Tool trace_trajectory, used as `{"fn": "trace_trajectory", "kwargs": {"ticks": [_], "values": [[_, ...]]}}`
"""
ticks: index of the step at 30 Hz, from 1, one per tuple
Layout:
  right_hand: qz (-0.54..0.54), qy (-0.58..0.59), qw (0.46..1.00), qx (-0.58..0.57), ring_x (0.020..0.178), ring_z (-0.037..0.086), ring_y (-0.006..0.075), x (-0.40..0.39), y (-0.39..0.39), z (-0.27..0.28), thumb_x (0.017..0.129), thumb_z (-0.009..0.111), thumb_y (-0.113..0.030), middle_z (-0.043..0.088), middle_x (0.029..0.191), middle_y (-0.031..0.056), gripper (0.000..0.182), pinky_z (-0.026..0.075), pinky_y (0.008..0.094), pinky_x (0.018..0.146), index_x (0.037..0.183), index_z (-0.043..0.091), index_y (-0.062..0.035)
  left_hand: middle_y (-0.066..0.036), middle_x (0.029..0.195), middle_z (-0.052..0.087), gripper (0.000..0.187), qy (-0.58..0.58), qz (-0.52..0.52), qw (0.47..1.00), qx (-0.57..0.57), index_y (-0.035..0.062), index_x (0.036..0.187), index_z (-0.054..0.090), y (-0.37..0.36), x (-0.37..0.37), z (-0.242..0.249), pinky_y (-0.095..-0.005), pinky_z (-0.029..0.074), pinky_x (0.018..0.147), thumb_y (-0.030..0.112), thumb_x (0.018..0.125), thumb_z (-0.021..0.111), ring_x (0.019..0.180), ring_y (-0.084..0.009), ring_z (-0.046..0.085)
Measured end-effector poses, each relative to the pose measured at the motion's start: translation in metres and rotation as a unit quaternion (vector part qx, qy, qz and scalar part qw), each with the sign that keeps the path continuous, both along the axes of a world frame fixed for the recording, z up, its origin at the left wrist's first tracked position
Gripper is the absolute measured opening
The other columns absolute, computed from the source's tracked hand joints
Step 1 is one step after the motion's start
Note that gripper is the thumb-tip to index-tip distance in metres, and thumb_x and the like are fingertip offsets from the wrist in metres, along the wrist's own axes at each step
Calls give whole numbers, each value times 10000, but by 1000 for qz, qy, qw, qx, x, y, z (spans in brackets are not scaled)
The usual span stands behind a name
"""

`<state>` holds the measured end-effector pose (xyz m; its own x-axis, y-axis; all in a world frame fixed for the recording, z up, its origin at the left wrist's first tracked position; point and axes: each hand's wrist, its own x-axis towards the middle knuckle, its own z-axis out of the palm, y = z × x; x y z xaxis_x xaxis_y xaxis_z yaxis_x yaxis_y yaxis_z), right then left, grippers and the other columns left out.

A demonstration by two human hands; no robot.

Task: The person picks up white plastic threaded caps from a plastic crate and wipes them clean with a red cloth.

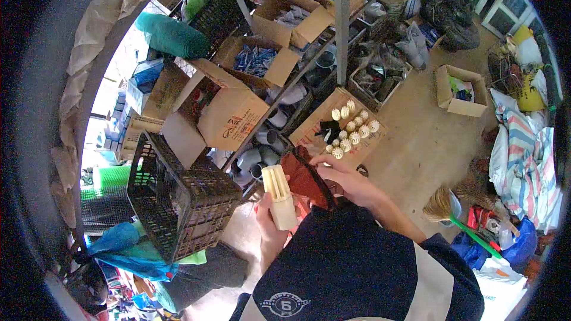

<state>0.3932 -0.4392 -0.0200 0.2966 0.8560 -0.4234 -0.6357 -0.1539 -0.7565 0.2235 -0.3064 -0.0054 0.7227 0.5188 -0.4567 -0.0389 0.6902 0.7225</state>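
My left hand [269, 232] is wrapped round a cream plastic strainer fitting [282, 208], held upright with its slotted end on top. Just right of it is a reddish-brown cloth [304, 179] with a dark edge, close behind the fitting. The fingers of my right hand [348, 179] are closed on the cloth's upper right edge. Beyond my hands, several ribbed cream fittings [355, 138] stand grouped on a flat cardboard sheet [310, 129], beside a small black item [328, 131].
A black plastic crate [178, 202] stands at left. A shelf holds open cardboard boxes [233, 113] and grey pipe fittings [250, 157]. Farther right are a small open box [461, 92], a broom [440, 203] and striped sacks [526, 154]. A metal post [341, 30] rises at the shelf's edge.
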Motion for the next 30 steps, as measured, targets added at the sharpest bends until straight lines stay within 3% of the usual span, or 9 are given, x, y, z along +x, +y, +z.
{"fn": "trace_trajectory", "kwargs": {"ticks": [2,5,6,9,12,15,19,23,30], "values": [[15,-47,997,66,1177,573,177,-1,-1,19,975,504,-153,574,1323,109,448,474,315,953,1405,482,-32,-81,823,637,647,11,-16,1000,18,-1,1364,487,1,-1,3,-291,479,582,505,971,399,673,-178,607],[18,-428,888,170,1282,528,272,-31,8,15,916,509,-42,524,1397,181,512,436,376,1039,1423,450,0,-93,868,645,625,-14,64,996,-62,23,1325,518,1,-7,-13,-327,496,614,523,958,436,748,-216,616],[35,-456,873,169,1316,498,344,-38,11,26,855,514,46,505,1413,214,575,418,405,1065,1425,449,3,-115,1028,644,582,-98,77,988,-86,39,1318,516,1,-10,-20,-338,531,715,500,972,429,876,-236,632],[70,-539,820,180,1167,582,354,-45,14,29,821,611,16,558,1360,157,557,475,398,987,1366,533,-68,-149,1269,571,566,-205,126,965,-100,38,1365,478,-17,9,5,-385,508,915,458,992,407,1097,-283,591],[-30,-731,658,176,1127,577,313,-33,11,17,782,723,-122,569,1335,103,541,465,412,959,1304,583,-131,-166,1353,528,579,-256,136,947,-142,30,1395,453,-16,9,-3,-427,474,1010,446,995,404,1197,-309,556],[-84,-692,711,89,1162,538,287,-17,8,36,711,795,-247,554,1339,66,602,409,454,994,1275,597,-175,-172,1325,550,596,-267,71,933,-230,32,1393,458,-11,-3,-21,-444,506,985,457,977,409,1168,-310,581],[74,-736,658,141,1255,492,296,12,10,40,684,823,-328,548,1355,48,688,322,505,1076,1315,574,-214,-154,1234,614,570,-194,-50,962,-188,47,1358,499,-2,-16,-40,-437,562,892,441,954,419,1065,-284,639],[188,-617,753,133,1073,629,313,39,15,36,804,728,-248,625,1231,77,414,493,476,912,1187,607,-148,-124,1190,632,546,-114,-23,973,-199,65,1325,540,-4,-19,-37,-388,549,795,445,953,417,987,-257,642],[45,-596,802,24,855,655,404,45,8,25,845,670,-244,672,845,219,237,521,478,796,959,681,-36,-151,1117,624,585,-230,-48,944,-233,71,1358,522,7,-18,-30,-358,457,516,493,975,389,728,-237,586]]}}
